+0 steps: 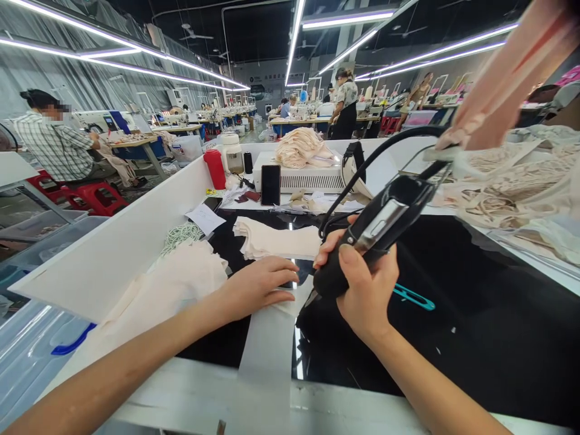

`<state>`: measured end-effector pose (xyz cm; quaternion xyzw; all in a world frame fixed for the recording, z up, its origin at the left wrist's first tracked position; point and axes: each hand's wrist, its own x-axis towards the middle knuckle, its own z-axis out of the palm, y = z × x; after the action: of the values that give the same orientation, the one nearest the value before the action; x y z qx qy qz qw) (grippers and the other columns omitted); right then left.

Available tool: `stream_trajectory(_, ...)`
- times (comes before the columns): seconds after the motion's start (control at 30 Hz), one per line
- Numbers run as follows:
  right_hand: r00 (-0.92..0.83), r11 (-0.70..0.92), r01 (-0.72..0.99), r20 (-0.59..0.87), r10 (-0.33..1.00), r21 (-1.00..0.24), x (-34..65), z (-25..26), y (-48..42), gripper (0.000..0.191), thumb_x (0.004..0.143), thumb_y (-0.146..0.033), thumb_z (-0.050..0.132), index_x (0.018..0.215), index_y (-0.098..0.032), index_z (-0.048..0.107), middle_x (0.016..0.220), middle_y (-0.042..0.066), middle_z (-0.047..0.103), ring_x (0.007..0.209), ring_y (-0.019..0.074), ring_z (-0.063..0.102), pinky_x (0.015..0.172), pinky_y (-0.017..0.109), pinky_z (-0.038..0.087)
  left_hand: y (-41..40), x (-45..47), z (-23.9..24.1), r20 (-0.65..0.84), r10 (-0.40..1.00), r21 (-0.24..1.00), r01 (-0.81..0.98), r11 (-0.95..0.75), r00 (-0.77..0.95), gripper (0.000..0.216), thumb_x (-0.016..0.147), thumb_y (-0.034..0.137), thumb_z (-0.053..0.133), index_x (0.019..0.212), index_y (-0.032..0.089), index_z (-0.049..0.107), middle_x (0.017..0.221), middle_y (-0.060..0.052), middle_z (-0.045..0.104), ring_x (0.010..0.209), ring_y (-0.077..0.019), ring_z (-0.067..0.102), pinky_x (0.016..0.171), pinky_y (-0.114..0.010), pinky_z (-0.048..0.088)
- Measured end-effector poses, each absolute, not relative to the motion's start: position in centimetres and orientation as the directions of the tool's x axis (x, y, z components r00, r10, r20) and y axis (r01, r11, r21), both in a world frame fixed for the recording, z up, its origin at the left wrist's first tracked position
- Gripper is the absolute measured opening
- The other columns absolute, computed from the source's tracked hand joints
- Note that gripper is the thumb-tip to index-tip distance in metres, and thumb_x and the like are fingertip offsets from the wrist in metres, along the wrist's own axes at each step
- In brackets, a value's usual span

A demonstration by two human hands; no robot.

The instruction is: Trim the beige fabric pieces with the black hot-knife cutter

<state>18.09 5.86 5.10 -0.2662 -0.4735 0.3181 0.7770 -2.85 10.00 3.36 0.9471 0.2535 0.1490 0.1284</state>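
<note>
My right hand (365, 287) is closed around the black handle of a corded hand tool (378, 226), held tilted above the glossy black worktop (475, 314). Its cable loops up and back toward the rear of the bench. My left hand (260, 284) lies flat, fingers stretched out, pressing on a pale strip of fabric (272, 344) that runs toward the bench's front edge. A stack of cream fabric pieces (276, 240) sits just beyond that hand. A heap of pale cloth (170, 284) lies to its left.
A white side wall (118, 254) borders the bench on the left. At the back stand a red bottle (214, 168), a phone (270, 185) and a white box (308, 178) topped with cloth. Teal snips (414, 297) lie right of the tool. Lace garments (512, 181) pile up at right. Other people work behind.
</note>
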Motion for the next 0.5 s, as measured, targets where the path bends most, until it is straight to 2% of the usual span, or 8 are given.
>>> stream_trajectory(0.03, 0.356, 0.666, -0.234, 0.575, 0.737, -0.708, 18.3, 5.4, 5.9, 0.037, 0.093, -0.045, 0.091, 0.112, -0.029, 0.063, 0.085, -0.007, 0.077, 0.061, 0.0139, 0.070, 0.061, 0.031, 0.064, 9.1, -3.1, 3.3, 0.254, 0.556, 0.293, 0.485, -0.824, 0.791, 0.019, 0.120, 0.034, 0.066, 0.127, 0.019, 0.075, 0.135, -0.013, 0.077, 0.127, -0.0279, 0.074, 0.113, -0.042, 0.059)
stream_trajectory(0.1, 0.374, 0.677, -0.216, 0.581, 0.723, -0.704, 18.8, 5.9, 6.1, 0.039, 0.092, -0.048, 0.093, 0.106, -0.028, 0.062, 0.082, -0.007, 0.074, 0.061, 0.0136, 0.069, 0.062, 0.031, 0.063, 7.1, -3.3, 3.0, 0.271, 0.582, 0.228, 0.536, -0.813, 0.767, 0.024, 0.123, 0.028, 0.054, 0.117, 0.018, 0.075, 0.113, -0.008, 0.077, 0.104, -0.0239, 0.075, 0.094, -0.036, 0.060)
stream_trajectory(0.17, 0.394, 0.674, -0.199, 0.572, 0.719, -0.711, 19.2, 6.2, 6.2, 0.042, 0.090, -0.050, 0.095, 0.105, -0.028, 0.063, 0.080, -0.007, 0.073, 0.061, 0.0136, 0.068, 0.061, 0.030, 0.061, 5.3, -3.1, 2.4, 0.239, 0.574, 0.162, 0.551, -0.819, 0.783, 0.024, 0.122, 0.025, 0.054, 0.113, 0.019, 0.075, 0.105, -0.006, 0.075, 0.095, -0.0230, 0.072, 0.085, -0.035, 0.058)
stream_trajectory(0.33, 0.420, 0.663, -0.175, 0.554, 0.718, -0.727, 19.6, 6.3, 6.2, 0.046, 0.085, -0.052, 0.097, 0.106, -0.027, 0.064, 0.078, -0.007, 0.073, 0.058, 0.0147, 0.066, 0.056, 0.031, 0.059, 3.6, -2.4, 1.3, 0.165, 0.587, 0.017, 0.593, -0.805, 0.792, 0.015, 0.115, 0.012, 0.059, 0.119, 0.019, 0.072, 0.110, -0.006, 0.075, 0.094, -0.0243, 0.070, 0.083, -0.036, 0.057)
stream_trajectory(0.5, 0.414, 0.648, -0.207, 0.534, 0.737, -0.733, 19.7, 6.6, 5.6, 0.045, 0.084, -0.046, 0.097, 0.110, -0.028, 0.065, 0.079, -0.007, 0.074, 0.058, 0.0150, 0.067, 0.057, 0.031, 0.061, 4.7, -3.8, 1.9, 0.204, 0.470, 0.066, 0.467, -0.882, 0.859, 0.027, 0.109, 0.001, 0.063, 0.123, 0.022, 0.074, 0.122, -0.006, 0.079, 0.110, -0.0228, 0.074, 0.097, -0.034, 0.057)
